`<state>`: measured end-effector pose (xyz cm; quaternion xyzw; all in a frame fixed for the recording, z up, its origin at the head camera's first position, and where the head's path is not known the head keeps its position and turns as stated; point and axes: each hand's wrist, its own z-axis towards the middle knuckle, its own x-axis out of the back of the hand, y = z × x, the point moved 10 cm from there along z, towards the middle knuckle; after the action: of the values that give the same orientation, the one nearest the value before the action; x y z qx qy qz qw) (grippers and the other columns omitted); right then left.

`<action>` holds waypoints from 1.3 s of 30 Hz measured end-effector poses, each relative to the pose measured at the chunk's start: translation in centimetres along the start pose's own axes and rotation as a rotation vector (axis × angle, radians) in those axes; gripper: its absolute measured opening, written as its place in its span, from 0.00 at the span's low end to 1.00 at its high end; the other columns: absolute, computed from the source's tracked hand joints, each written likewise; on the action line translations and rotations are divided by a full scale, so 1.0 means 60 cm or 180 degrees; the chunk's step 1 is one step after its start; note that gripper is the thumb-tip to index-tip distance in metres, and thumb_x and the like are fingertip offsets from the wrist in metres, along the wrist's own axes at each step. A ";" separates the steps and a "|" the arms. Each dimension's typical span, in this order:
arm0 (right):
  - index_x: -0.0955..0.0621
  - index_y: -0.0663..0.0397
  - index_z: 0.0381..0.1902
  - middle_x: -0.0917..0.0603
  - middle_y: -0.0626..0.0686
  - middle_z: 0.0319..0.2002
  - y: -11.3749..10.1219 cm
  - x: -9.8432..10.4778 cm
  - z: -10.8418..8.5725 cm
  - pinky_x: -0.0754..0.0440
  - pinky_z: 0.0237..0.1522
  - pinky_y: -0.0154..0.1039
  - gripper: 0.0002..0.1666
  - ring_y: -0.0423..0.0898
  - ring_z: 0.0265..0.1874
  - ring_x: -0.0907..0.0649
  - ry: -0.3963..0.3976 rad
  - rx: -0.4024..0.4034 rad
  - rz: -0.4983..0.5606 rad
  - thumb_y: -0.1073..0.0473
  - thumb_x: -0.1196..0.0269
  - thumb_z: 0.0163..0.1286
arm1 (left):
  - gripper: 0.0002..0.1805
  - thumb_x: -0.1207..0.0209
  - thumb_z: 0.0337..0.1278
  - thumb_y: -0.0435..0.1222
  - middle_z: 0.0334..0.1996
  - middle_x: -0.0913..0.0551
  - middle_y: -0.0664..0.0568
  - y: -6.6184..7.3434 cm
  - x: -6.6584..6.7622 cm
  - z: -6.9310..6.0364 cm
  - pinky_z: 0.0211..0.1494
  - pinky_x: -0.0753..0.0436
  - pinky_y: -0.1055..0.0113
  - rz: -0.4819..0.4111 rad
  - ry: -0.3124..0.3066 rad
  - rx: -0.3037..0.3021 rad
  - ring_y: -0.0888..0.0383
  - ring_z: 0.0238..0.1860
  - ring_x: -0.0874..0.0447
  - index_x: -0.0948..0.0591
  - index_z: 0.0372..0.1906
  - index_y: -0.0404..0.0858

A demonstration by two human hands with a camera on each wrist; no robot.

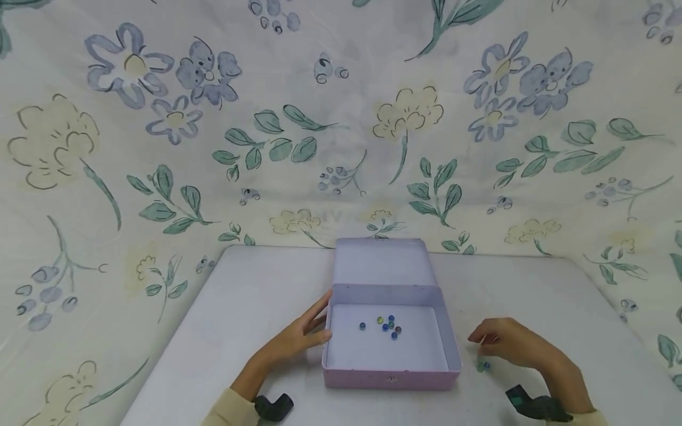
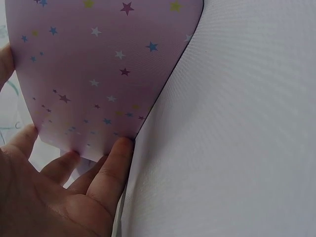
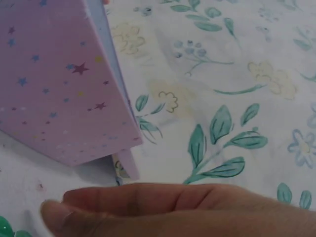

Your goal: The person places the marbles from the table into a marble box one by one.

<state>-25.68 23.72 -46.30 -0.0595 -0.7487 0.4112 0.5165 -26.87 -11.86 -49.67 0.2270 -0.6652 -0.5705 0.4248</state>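
Note:
An open lilac tin box (image 1: 391, 380) printed with stars stands on the table, its hinged lid (image 1: 383, 260) raised at the back. Several small glass marbles (image 1: 386, 326), mostly blue, lie on its floor. My left hand (image 1: 295, 337) rests against the box's left wall, fingers extended and spread along it. To the right of the box, my right hand (image 1: 514, 343) hovers over the table, thumb and fingertips close together. Whether anything sits between them is hidden. Just below it lie a few greenish and blue marbles (image 1: 486, 365); green ones (image 3: 6, 227) show at the right wrist view's corner.
The white table (image 1: 256, 278) extends on both sides of the box. A floral cloth (image 1: 341, 148) hangs behind and around it. Dark wrist straps (image 1: 274, 408) sit at both cuffs.

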 end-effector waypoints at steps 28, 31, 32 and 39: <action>0.13 0.52 0.36 0.14 0.46 0.35 0.022 -0.013 0.002 0.17 0.33 0.30 0.06 0.32 0.32 0.19 0.0008 -0.0100 -0.0147 0.67 0.33 0.62 | 0.44 0.45 0.72 0.42 0.82 0.63 0.46 -0.007 -0.006 0.000 0.73 0.38 0.34 -0.0083 -0.0061 0.0034 0.28 0.77 0.53 0.58 0.81 0.56; 0.13 0.54 0.38 0.13 0.48 0.37 0.012 0.002 0.001 0.17 0.34 0.29 0.07 0.32 0.32 0.18 0.0109 -0.0012 -0.0140 0.68 0.34 0.64 | 0.44 0.45 0.72 0.42 0.82 0.63 0.46 -0.008 -0.005 0.000 0.72 0.37 0.33 -0.0112 -0.0052 0.0072 0.28 0.77 0.53 0.58 0.81 0.58; 0.13 0.54 0.39 0.13 0.49 0.37 0.006 0.008 0.001 0.16 0.36 0.29 0.07 0.31 0.32 0.18 0.0161 0.0023 -0.0161 0.68 0.34 0.64 | 0.43 0.45 0.72 0.42 0.82 0.63 0.46 -0.009 -0.005 0.000 0.72 0.37 0.33 -0.0117 -0.0048 0.0089 0.28 0.77 0.53 0.58 0.81 0.58; 0.13 0.52 0.43 0.11 0.52 0.40 -0.061 0.068 0.006 0.14 0.39 0.28 0.08 0.29 0.38 0.16 0.0752 0.0476 -0.0337 0.64 0.33 0.66 | 0.43 0.46 0.72 0.42 0.82 0.63 0.47 -0.007 0.000 0.001 0.72 0.37 0.33 -0.0131 -0.0005 0.0107 0.28 0.77 0.53 0.57 0.81 0.58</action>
<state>-26.62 23.20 -40.92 -0.0293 -0.6520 0.4282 0.6250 -27.00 -11.98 -50.09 0.2473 -0.6702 -0.5680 0.4086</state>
